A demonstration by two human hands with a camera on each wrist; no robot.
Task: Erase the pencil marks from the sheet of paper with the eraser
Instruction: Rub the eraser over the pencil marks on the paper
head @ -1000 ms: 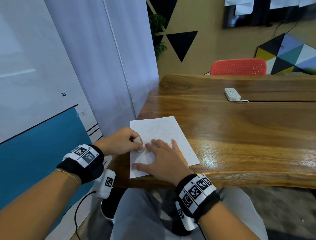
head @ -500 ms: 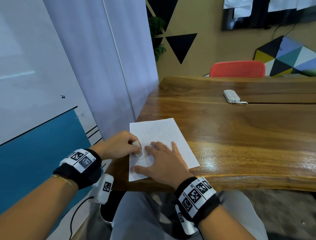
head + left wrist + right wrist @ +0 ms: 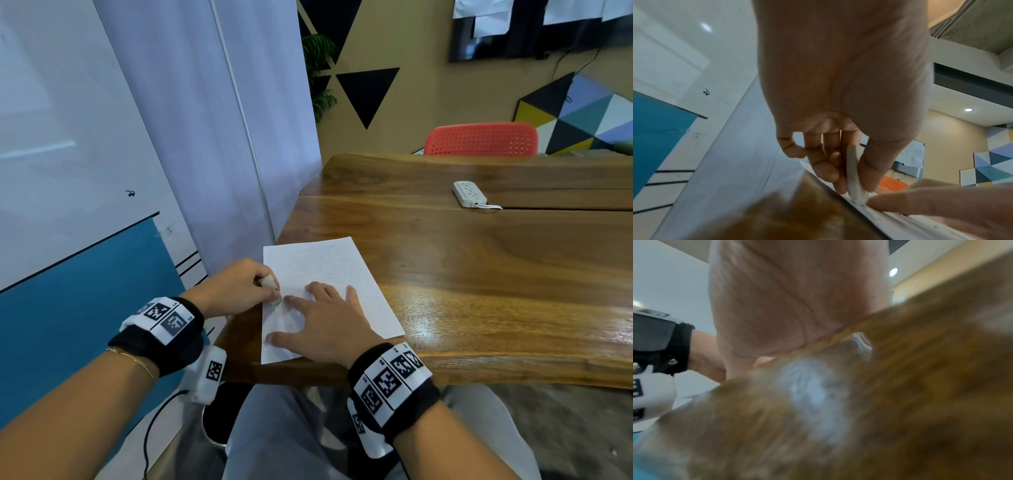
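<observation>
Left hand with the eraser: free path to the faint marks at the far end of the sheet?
Probably yes. The left hand pinches the eraser at the sheet's left edge; the right hand presses nearer, so the far part lies bare.

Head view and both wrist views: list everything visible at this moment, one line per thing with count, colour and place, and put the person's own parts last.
sheet of paper: one, white with faint pencil marks, flat at the table's near left corner
eraser: one, white, its tip on the paper's left edge
table: one, brown wood, fills the right half of the view
power strip: one, white, far side of the table
chair: one, red, behind the table
plant: one, green, in the wall corner
wrist bands: two, black with white coded tags, one per wrist
left hand: pinches the eraser
right hand: fingers spread flat, presses the paper down
</observation>
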